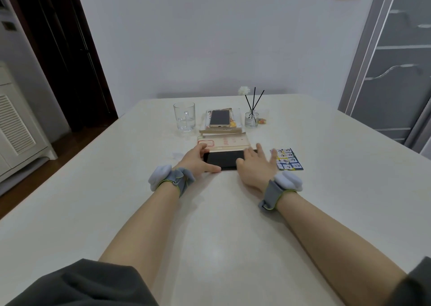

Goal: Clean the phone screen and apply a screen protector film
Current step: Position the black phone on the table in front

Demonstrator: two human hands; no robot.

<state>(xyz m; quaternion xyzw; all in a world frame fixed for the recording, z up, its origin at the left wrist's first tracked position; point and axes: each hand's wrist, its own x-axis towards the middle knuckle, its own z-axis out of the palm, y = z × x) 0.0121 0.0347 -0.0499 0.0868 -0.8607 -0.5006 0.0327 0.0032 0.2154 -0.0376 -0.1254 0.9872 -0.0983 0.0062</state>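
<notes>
A black phone (224,159) lies flat, screen up, crosswise on the white table (210,224). My left hand (195,160) holds its left end, thumb along the near edge and fingers at the far corner. My right hand (256,163) lies flat with spread fingers over the phone's right end, hiding that end. A blue and yellow sheet of small packets (290,159) lies just right of my right hand. I cannot make out a film on the screen.
Behind the phone lies a tan box with red print (224,142). Farther back a gold phone (219,118) rests on a stack of packaging. A clear glass mug (184,116) stands to the left, a reed diffuser bottle (251,118) to the right.
</notes>
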